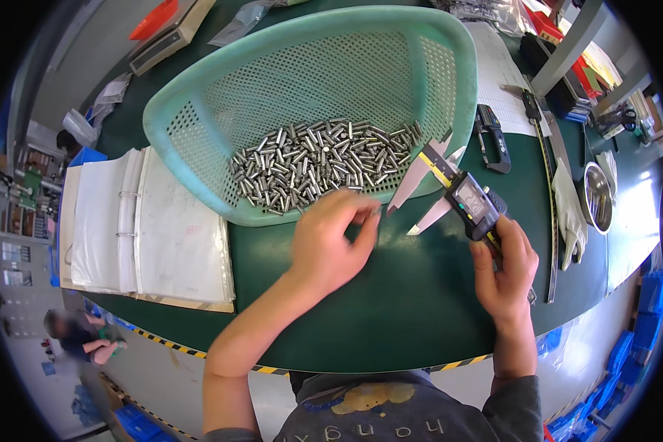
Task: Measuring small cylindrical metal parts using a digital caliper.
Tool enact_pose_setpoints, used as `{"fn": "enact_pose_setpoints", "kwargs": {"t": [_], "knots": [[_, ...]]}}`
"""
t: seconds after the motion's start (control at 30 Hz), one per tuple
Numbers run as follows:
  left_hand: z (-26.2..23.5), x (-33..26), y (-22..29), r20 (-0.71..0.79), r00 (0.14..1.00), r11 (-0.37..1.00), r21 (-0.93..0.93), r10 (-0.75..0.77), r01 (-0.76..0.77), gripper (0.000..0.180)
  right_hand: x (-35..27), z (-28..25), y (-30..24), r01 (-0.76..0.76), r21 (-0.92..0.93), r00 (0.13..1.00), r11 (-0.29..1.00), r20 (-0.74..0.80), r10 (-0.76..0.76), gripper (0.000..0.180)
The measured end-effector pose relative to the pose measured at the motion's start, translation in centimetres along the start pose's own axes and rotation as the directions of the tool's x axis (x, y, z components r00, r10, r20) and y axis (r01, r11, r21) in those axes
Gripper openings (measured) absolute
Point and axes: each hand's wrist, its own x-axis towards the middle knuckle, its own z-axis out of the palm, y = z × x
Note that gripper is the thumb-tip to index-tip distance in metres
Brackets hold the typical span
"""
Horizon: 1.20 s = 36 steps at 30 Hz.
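My right hand (505, 272) is closed round a digital caliper (473, 205), thumb below its display. The caliper's jaws stand apart, pointing toward my left hand. Just in front of the basket, my left hand (333, 234) is closed in a pinch, slightly blurred. At its fingertips, close to the jaw tips, shows a small grey end that looks like a metal pin, mostly hidden by the fingers. A pile of short shiny metal pins (309, 163) lies in the green perforated plastic basket (302, 74), which tilts toward me.
An open binder (180, 228) with plastic sleeves lies left. Right of the basket are a second black gauge (492, 140), another caliper (527, 103), white gloves (566, 210) and a metal bowl (597, 197). A scale (171, 37) stands at the far left. Another person (81, 335) sits beyond the table.
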Motion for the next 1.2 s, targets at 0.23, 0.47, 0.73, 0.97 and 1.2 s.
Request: {"fn": "enact_pose_setpoints", "kwargs": {"t": [0.23, 0.47, 0.73, 0.97, 1.2], "knots": [[-2.4, 3.9, -0.7, -0.067, 0.966, 0.88, 0.433, 0.25, -0.198, 0.02, -0.1, 0.0, 0.4, -0.006, -0.003, 0.998, 1.0, -0.056, 0.006, 0.029], [-5.0, 2.0, -2.0, 0.102, 0.978, 0.7, 0.685, 0.181, -0.201, 0.018, 0.2, 0.2, 0.2, -0.001, 0.029, 1.0, 1.0, -0.007, 0.001, 0.031], [-4.3, 2.4, -2.3, 0.12, 0.974, 0.684, 0.695, 0.191, -0.22, 0.015, -0.1, 0.7, 0.4, -0.043, 0.031, 0.999, 0.999, 0.026, 0.042, 0.03], [-3.9, 1.7, -2.0, 0.006, 0.951, 0.82, 0.504, 0.31, -0.27, 0.008, -0.2, 0.8, 0.1, -0.049, 0.028, 0.998, 0.998, 0.041, 0.048, 0.03], [-2.2, -3.3, 0.9, 0.164, 0.914, 0.436, -0.838, -0.37, 0.327, 0.016, -0.3, 0.8, -0.3, -0.02, 0.083, 0.998, 0.996, 0.056, 0.016, 0.032]]}}
